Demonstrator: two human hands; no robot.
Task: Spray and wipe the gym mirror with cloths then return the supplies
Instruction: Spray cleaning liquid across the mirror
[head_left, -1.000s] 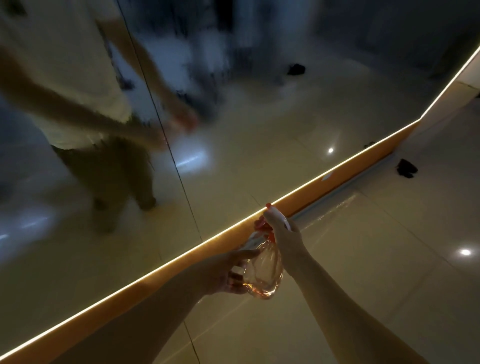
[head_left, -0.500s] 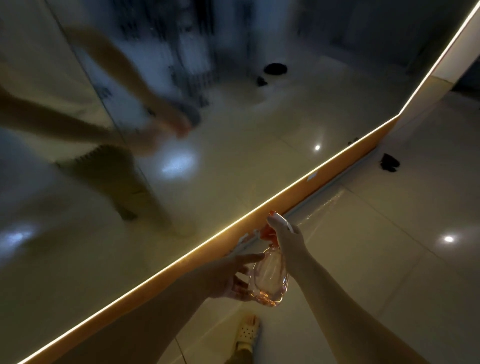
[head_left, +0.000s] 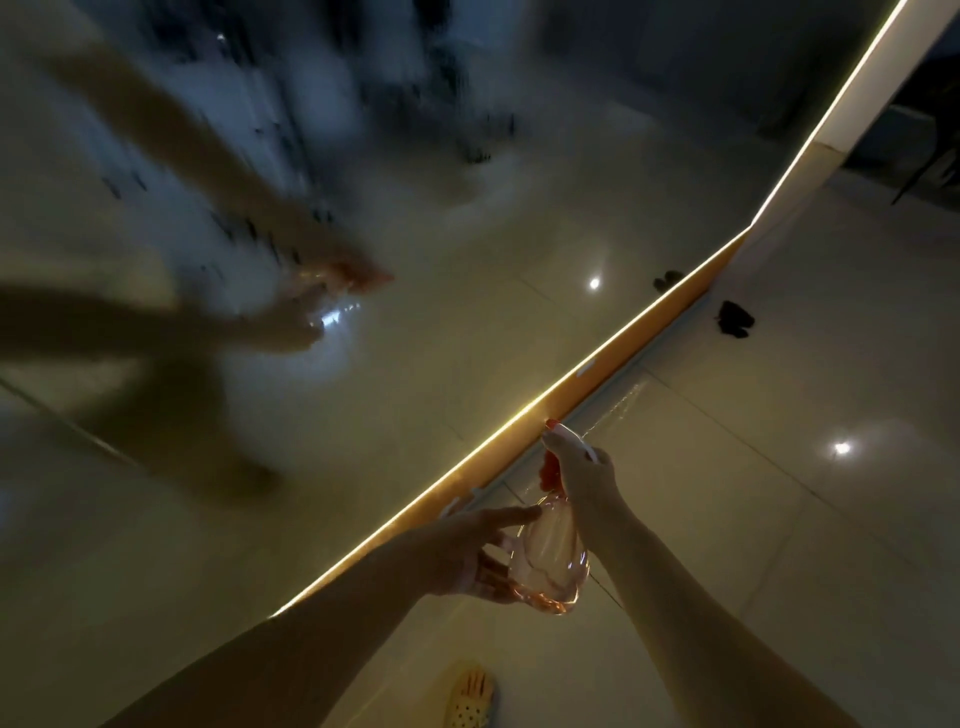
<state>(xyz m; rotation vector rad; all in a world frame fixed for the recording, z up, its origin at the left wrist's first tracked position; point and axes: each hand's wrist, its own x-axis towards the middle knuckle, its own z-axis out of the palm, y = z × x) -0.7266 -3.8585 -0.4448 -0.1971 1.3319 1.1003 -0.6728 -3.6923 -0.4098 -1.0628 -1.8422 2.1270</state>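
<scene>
**Spraying under way, wiping not yet begun**

The right hand (head_left: 582, 473) curls round the red trigger head of the spray bottle (head_left: 550, 558), held low near the lit strip (head_left: 519, 415) at the foot of the mirror (head_left: 493, 234). The left hand (head_left: 462, 551) is spread, its index finger straight and its lower fingers cradling the bottle's side. Droplets streak the upper glass, so spraying looks partly done. Neither hand holds a cloth; 1 dark thing (head_left: 735, 319) on the floor may be one. Wiping and returning the supplies remain.

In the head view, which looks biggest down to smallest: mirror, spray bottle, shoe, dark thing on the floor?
1. mirror
2. spray bottle
3. shoe and dark thing look alike; the shoe is nearer and cut off, so no ranking.
</scene>
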